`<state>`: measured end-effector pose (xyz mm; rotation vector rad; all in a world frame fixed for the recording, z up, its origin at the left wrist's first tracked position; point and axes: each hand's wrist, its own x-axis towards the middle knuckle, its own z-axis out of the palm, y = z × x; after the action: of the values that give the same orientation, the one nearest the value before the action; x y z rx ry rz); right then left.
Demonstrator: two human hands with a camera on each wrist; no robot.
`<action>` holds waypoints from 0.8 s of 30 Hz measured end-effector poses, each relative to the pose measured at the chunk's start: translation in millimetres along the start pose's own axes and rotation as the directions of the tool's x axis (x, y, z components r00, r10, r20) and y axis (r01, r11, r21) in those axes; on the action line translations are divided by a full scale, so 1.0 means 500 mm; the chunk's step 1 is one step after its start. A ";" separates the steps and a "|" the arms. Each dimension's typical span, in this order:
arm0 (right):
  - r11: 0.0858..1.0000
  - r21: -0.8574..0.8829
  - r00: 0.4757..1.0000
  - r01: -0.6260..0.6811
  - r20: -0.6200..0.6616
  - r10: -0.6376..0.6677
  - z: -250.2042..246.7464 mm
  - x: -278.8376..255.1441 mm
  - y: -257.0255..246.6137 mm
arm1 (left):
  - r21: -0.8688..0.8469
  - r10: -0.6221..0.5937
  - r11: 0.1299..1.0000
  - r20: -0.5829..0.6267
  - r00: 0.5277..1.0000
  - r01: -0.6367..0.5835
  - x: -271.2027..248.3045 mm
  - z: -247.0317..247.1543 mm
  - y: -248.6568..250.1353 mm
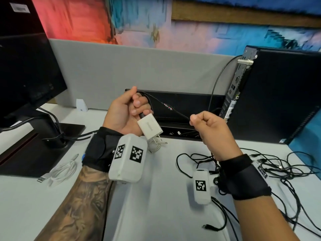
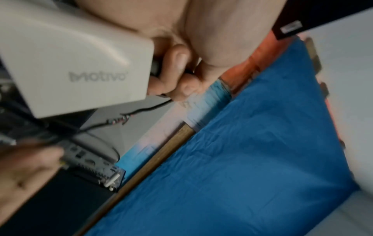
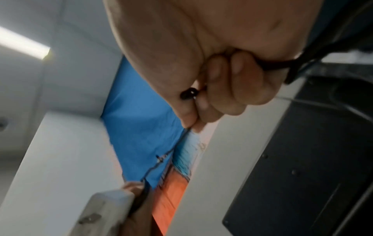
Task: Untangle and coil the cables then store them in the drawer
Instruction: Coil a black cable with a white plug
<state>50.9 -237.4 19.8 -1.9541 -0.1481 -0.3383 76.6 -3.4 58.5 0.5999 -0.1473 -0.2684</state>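
Resting on the table to the outside of the left hand is one coiled white cable, beside the base of one black monitor. That left hand is raised above the table with its fingers curled round one black cable and the plug end of one white charger, which hangs from the underside of the hand with its two prongs pointing down; in the left wrist view the charger fills the frame just under the fingers. A second small white cable bundle lies on the table directly below the charger. From the left hand the black cable runs taut across to the right hand, which is closed in a fist, thumb and forefinger pinching the cable; the right wrist view shows the cable leaving the pinch and a black connector end sticking out between the curled fingers. Below and to the outside of the right hand a tangle of several black cables sprawls over the table; I cannot count them. Beyond that hand stands one black computer tower.
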 end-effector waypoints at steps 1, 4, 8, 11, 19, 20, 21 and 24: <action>1.000 -0.013 1.000 0.002 0.008 -0.001 0.003 0.000 0.002 | -0.046 -0.014 0.999 0.014 1.000 0.015 0.000 0.001 -0.003; 0.988 -0.157 0.992 0.009 0.124 0.011 0.024 -0.011 0.001 | -0.189 0.015 0.982 0.058 0.998 -0.003 -0.002 0.011 -0.010; 0.977 -0.211 0.910 0.042 0.411 0.049 0.058 -0.038 -0.026 | -0.107 0.166 0.980 -0.024 0.986 -0.167 0.013 0.012 -0.029; 0.978 -0.185 0.853 0.101 0.522 0.011 0.059 -0.053 -0.051 | 0.137 0.353 0.930 -0.074 0.933 -0.341 0.025 0.006 -0.059; 0.973 -0.078 0.973 0.219 0.087 -0.212 -0.015 -0.038 -0.085 | 0.935 0.133 0.144 0.305 0.943 -0.323 -0.013 0.022 -0.106; 0.974 -0.060 0.975 0.217 0.066 -0.213 -0.027 -0.036 -0.081 | 0.947 0.065 0.081 0.305 0.950 -0.310 -0.017 0.028 -0.109; 0.976 -0.065 0.977 0.208 0.066 -0.204 -0.037 -0.034 -0.075 | 0.954 0.031 0.025 0.299 0.954 -0.299 -0.020 0.033 -0.110; 0.979 -0.116 0.977 0.169 0.152 -0.151 -0.051 -0.032 -0.066 | 0.962 0.059 -0.041 0.273 0.960 -0.271 -0.021 0.031 -0.100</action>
<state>22.9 -246.7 53.0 -2.0993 -0.3867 -0.3199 52.8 -48.2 41.9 2.1150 -0.6154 0.1287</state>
